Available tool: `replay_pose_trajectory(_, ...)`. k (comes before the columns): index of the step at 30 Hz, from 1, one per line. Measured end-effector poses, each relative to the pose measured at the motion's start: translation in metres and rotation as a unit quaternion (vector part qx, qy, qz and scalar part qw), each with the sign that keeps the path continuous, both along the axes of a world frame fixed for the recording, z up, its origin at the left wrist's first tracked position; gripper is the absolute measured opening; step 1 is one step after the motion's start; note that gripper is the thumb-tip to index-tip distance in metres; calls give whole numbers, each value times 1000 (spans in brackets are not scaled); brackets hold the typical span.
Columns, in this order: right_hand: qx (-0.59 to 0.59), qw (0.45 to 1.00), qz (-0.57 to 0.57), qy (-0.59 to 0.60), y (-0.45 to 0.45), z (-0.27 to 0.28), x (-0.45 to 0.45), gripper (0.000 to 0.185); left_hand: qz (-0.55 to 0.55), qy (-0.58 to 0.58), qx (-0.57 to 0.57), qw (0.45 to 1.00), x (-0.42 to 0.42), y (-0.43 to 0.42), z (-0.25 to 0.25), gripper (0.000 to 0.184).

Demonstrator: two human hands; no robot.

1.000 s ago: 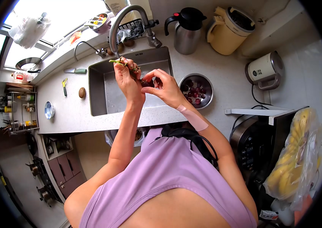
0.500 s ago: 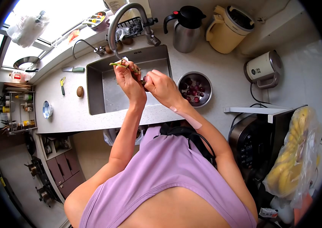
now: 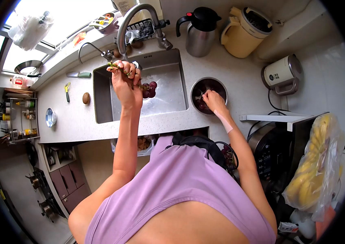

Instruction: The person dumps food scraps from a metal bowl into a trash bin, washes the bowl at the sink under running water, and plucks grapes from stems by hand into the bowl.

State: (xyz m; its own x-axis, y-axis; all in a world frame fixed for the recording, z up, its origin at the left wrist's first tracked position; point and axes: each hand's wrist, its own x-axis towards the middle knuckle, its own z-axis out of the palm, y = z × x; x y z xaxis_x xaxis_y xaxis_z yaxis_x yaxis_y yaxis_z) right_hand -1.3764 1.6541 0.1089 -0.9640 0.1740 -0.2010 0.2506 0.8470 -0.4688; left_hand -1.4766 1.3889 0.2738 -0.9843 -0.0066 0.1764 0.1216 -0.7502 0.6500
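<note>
My left hand [image 3: 127, 87] is closed round the green stem of a small bunch of grapes [image 3: 149, 89], raised over the stainless steel sink [image 3: 166, 107]. Several dark red grapes hang out on the hand's right side. To the right of the sink, my right hand [image 3: 215, 101] reaches into a round metal bowl [image 3: 225, 90]. Its fingers are curled and point down; their tips are partly hidden, so what they hold cannot be made out. Loose grapes in the bowl are mostly in shadow and behind the hand.
A curved faucet [image 3: 123, 30] arches over the sink's back edge. Left of the sink lie a knife [image 3: 79, 75], a peeler [image 3: 67, 92], a brown kiwi-like fruit [image 3: 86, 98] and a small bowl [image 3: 51, 117]. A thermal jug [image 3: 200, 36] and a cream appliance [image 3: 243, 36] stand behind the metal bowl.
My right hand has left the bunch and moved right into the metal bowl. My left hand has shifted slightly left with the bunch, whose grapes now show.
</note>
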Motion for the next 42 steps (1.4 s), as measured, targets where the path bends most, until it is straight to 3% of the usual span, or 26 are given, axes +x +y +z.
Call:
replay_pose_trajectory(1, 0, 1000, 0, 0, -2, 4, 3, 25, -18, -10, 21, 1000, 1, -1, 1, 22)
replay_pose_trajectory(3, 110, 987, 63, 102, -17, 37, 4, 29, -24, -27, 32, 999, 2, 0, 3, 22)
replay_pose_trajectory(5, -85, 966, 123, 211, -36, 79, -12, 39, -64, -45, 78, 994, 3, 2, 2, 21)
replay_pose_trajectory(6, -227, 940, 158, 200, -51, 110, -15, 44, -66, -46, 77, 994, 4, 3, 2, 21)
replay_pose_trajectory(8, -365, 874, 222, 230, -76, 141, -22, 49, -112, -81, 149, 979, 4, 7, 3, 23)
replay_pose_trajectory(13, -378, 850, 277, 239, -95, 150, -36, 36, -160, -121, 238, 950, 8, 13, 9, 27)
replay_pose_trajectory(15, -416, 848, 268, 189, -95, 150, -36, 30, -171, -134, 264, 939, 10, 11, 7, 27)
replay_pose_trajectory(19, -410, 848, 254, 218, -99, 142, -34, 25, -160, -121, 251, 947, 11, 6, -4, 27)
replay_pose_trajectory(21, -265, 890, 203, 310, -102, 143, -33, 21, -137, -122, 233, 955, 13, 5, -10, 26)
replay_pose_trajectory(23, -211, 902, 191, 325, -104, 139, -35, 19, -72, -93, 137, 984, 15, 5, -14, 25)
replay_pose_trajectory(28, -42, 921, 158, 353, -97, 121, -42, 13, 23, -63, 59, 996, 13, -2, -15, 25)
replay_pose_trajectory(29, -216, 941, 106, 235, -92, 116, -46, 14, 20, -63, 67, 996, 11, -7, -14, 25)
replay_pose_trajectory(30, -381, 917, 49, 106, -91, 112, -48, 17, 1, -62, 89, 994, 11, -11, -11, 25)
replay_pose_trajectory(31, -383, 917, 50, 105, -92, 108, -49, 17, -18, -60, 111, 992, 10, -15, -9, 24)
replay_pose_trajectory(33, -617, 785, 47, 26, -94, 107, -52, 24, -49, -65, 145, 986, 9, -21, -9, 24)
replay_pose_trajectory(35, -595, 800, 77, 24, -101, 113, -50, 30, -80, -70, 180, 978, 9, -20, -10, 24)
replay_pose_trajectory(37, -562, 805, 163, 98, -110, 122, -48, 37, -116, -100, 240, 959, 10, -19, -9, 25)
replay_pose_trajectory(38, -584, 791, 176, 52, -112, 120, -50, 44, -133, -97, 259, 952, 10, -18, -11, 26)
replay_pose_trajectory(42, -605, 768, 206, 50, -119, 115, -46, 42, -149, -110, 305, 934, 10, -15, -10, 25)
